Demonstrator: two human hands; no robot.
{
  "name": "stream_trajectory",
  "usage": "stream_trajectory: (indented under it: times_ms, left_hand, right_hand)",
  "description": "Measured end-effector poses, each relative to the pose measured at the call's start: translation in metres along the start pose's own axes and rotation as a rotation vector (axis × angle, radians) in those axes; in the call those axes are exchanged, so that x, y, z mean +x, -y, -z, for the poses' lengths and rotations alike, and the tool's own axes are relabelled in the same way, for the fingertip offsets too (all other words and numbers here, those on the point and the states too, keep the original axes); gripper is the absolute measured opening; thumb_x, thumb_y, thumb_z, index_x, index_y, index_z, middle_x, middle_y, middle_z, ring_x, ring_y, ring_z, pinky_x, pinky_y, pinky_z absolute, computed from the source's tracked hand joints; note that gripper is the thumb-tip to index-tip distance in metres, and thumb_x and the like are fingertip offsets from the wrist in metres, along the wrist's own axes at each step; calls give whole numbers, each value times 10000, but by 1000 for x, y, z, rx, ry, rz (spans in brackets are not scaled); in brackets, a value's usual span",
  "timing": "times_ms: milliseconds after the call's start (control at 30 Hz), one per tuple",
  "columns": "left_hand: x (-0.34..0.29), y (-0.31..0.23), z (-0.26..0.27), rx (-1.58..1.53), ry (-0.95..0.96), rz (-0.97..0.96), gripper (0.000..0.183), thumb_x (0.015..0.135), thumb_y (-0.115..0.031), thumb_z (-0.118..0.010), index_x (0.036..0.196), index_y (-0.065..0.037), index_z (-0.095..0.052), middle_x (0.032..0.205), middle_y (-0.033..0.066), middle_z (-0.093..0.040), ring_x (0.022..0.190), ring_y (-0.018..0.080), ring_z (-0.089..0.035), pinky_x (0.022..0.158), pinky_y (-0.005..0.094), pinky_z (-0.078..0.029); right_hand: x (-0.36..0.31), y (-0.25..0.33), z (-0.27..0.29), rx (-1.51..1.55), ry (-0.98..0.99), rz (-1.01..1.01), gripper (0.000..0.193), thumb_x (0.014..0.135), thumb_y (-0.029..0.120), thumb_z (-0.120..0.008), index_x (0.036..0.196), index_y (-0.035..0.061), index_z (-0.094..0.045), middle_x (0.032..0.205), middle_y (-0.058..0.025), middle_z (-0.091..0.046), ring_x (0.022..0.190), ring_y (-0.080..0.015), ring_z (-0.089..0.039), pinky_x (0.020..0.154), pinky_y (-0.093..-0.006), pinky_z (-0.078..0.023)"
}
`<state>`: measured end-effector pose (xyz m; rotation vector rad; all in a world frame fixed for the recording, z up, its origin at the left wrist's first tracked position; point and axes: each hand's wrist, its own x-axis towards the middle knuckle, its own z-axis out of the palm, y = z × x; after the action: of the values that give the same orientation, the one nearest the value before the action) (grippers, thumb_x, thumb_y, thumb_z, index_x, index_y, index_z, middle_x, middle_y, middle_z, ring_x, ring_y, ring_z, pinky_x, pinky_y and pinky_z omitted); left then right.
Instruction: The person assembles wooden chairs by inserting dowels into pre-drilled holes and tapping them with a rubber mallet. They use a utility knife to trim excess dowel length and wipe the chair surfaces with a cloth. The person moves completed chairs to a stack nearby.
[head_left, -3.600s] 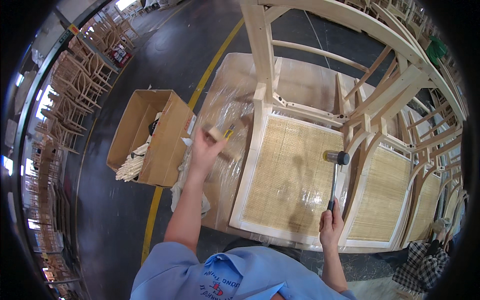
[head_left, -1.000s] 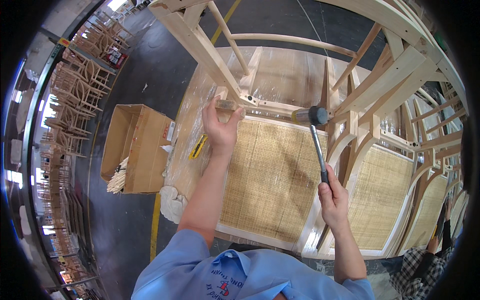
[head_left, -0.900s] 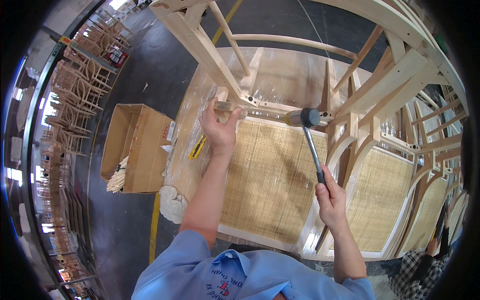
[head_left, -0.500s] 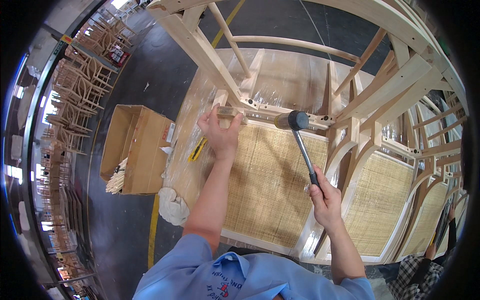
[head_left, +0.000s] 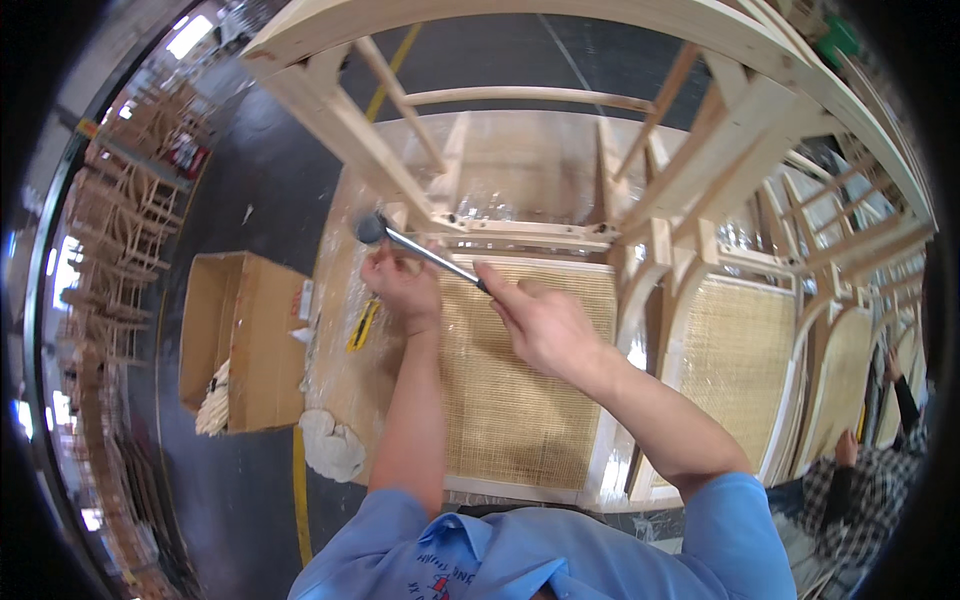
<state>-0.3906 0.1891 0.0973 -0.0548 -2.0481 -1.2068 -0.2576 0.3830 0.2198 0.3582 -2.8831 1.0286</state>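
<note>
My right hand is closed round the dark grip of a mallet with a metal shaft. Its dark round head lies above my left hand, by the chair's corner joint. The fingers of my left hand are bent round a small wood block, now mostly hidden by the fingers and the mallet. Both hands are at the upper left corner of a woven cane panel, set in the pale frame of a wooden chair. A yellow utility knife lies beside my left wrist.
An open cardboard box with wooden sticks stands to the left. A white cloth lies at the table's left edge. More cane-panelled chairs line up to the right, where a co-worker in a checked sleeve works. Stacked chair frames stand far left.
My right hand has swung the mallet leftward, from over the panel to above my left hand. My left hand still holds the block at the corner. The whole view has shifted slightly.
</note>
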Motion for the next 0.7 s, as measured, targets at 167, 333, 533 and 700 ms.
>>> stream_trajectory:
  times_ms: [167,333,533,700]
  left_hand:
    - [-3,-11,15,-39,146,37,608,755,-57,-907,1243,-6,-548,1238,132,-441,1053,238,-546,850,307,-501]
    - [6,-25,32,-31,523,47,368,849,-59,-833,1134,-22,-604,1092,118,-656,924,246,-668,797,350,-552]
    - [0,-89,-2,-390,772,16,386,932,-44,-757,1278,-44,-586,1092,90,-720,1001,171,-687,881,310,-572]
    - [-37,-161,-74,-271,1231,17,378,946,-151,-738,1267,-27,-583,1046,172,-736,1026,285,-714,879,384,-554]
  right_hand:
    - [-66,3,-21,254,-119,-73,536,1000,100,-607,1521,107,-484,907,-205,-678,760,-388,-681,707,-488,-570]
    - [-170,-10,-10,311,-316,-184,501,996,58,-604,1490,65,-521,1033,-224,-703,835,-384,-703,774,-425,-580]
    - [-263,-21,-16,360,-449,-620,481,1043,116,-573,1512,29,-512,835,-108,-648,712,-172,-634,680,-296,-508]
    - [-262,-30,-14,578,-616,-685,485,1067,134,-533,1535,20,-479,751,-11,-564,654,-85,-521,629,-240,-451]
